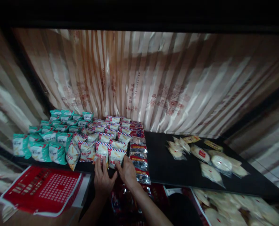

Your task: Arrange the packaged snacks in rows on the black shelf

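Note:
Several white snack bags with red lettering and striped tops stand in rows on a black shelf (163, 169). My left hand (103, 179) has its fingers stretched out and apart against the lower front of one front-row snack bag (101, 150). Beside it, my right hand (129, 172) grips the lower right side of the neighbouring snack bag (117, 155), thumb in front and fingers at the edge. Just right of that hand lies a column of dark red, shiny packets (139, 164). A tilted snack bag (73, 153) leans at the left end of the white front row.
Teal snack bags (57, 153) fill the shelf's left part. Clear packs of pale round food (221, 163) lie on the right. Below are a red printed bag (45, 188), dark red packets (125, 201) and more pale packs (243, 208). A patterned curtain (172, 78) hangs behind.

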`<action>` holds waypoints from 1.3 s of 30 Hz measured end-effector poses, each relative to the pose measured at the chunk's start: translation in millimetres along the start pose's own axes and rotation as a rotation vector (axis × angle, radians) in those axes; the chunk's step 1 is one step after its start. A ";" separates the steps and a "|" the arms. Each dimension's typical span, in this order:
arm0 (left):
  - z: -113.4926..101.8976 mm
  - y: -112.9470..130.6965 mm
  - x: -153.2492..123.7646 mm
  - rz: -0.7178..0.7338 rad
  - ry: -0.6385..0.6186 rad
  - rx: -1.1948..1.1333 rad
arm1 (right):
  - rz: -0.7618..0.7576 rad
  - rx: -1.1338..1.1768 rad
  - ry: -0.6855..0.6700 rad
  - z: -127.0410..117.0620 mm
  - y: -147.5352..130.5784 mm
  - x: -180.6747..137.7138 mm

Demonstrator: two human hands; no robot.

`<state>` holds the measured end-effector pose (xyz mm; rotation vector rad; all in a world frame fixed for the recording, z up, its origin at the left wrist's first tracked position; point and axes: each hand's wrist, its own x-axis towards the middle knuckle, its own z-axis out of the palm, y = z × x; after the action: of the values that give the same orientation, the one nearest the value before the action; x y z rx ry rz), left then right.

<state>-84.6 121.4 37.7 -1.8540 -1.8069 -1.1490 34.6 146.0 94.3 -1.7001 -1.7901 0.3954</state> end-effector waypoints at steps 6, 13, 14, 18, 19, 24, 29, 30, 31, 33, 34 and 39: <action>5.6 1.8 -1.8 -0.008 -0.020 -0.006 | 0.010 -0.026 -0.023 -0.2 0.1 2.8; 7.9 2.7 0.0 0.001 0.013 0.005 | 0.010 0.088 -0.109 -20.6 -4.0 1.9; 7.0 3.5 0.7 0.005 0.010 0.010 | 0.008 0.093 -0.108 -25.8 -2.9 1.7; 3.6 7.0 4.0 0.006 -0.002 0.011 | -0.030 0.055 -0.047 -48.9 11.0 9.7; 3.2 7.5 4.6 0.003 -0.006 0.014 | -0.047 0.024 -0.011 -54.3 16.4 15.3; 4.6 6.5 4.5 0.015 -0.035 0.036 | -0.170 -0.235 0.138 -69.4 45.5 63.8; 7.9 5.7 2.8 -0.014 -0.047 0.016 | -0.144 -0.403 0.015 -66.2 64.7 109.6; 8.5 6.0 2.7 -0.021 -0.042 0.008 | -0.124 -0.423 -0.021 -65.0 66.9 115.1; 9.1 6.4 2.6 -0.026 -0.033 -0.002 | -0.104 -0.441 -0.055 -63.7 68.8 119.4; 10.0 7.2 2.6 -0.029 -0.013 -0.028 | -0.073 -0.468 -0.121 -60.6 72.4 124.7; 10.1 7.6 2.8 -0.029 -0.007 -0.039 | -0.058 -0.477 -0.151 -58.8 74.3 126.0; 9.1 9.1 3.9 -0.066 -0.041 -0.055 | 0.010 -0.483 -0.206 -49.5 82.9 126.2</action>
<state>-73.6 129.1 37.6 -1.8736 -1.8902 -1.2041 134.3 268.8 110.7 -2.0524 -2.1558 0.1499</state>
